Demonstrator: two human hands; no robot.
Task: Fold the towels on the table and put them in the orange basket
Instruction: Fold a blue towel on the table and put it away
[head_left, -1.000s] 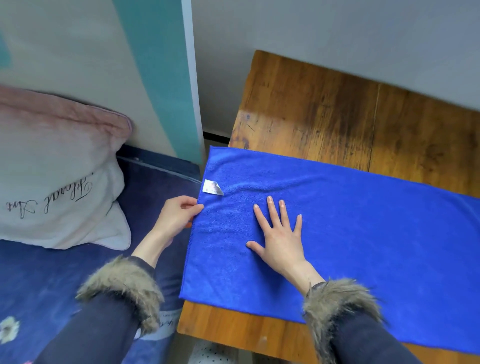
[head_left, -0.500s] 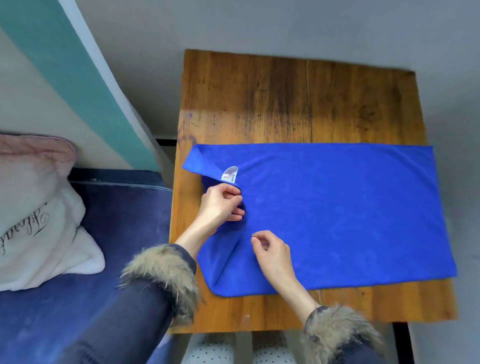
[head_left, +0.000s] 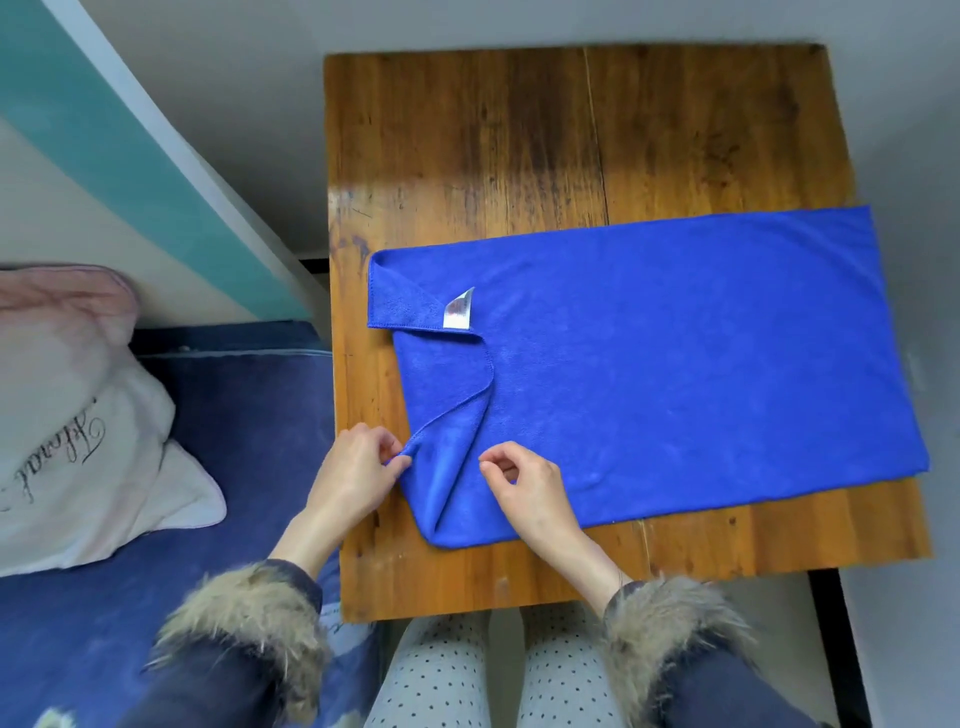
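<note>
A blue towel (head_left: 675, 364) lies spread across the near half of the wooden table (head_left: 519, 145), its right end overhanging the table's right edge. Its left end is partly turned over, with a white label (head_left: 458, 310) showing at the folded corner. My left hand (head_left: 358, 467) pinches the towel's left edge near the front. My right hand (head_left: 524, 480) rests on the towel just right of that fold, fingers curled, thumb and forefinger close together; whether it grips cloth is unclear. No orange basket is in view.
A bed with a dark blue cover (head_left: 234, 415) lies left of the table, with a white and pink pillow (head_left: 78, 415) on it. A teal and white panel (head_left: 130, 171) stands at the back left. My knees (head_left: 467, 675) sit under the table's front edge.
My left hand has moved from the label corner down to the towel's left edge near the front. The left end now lies folded over. The view has shifted right, showing the whole table.
</note>
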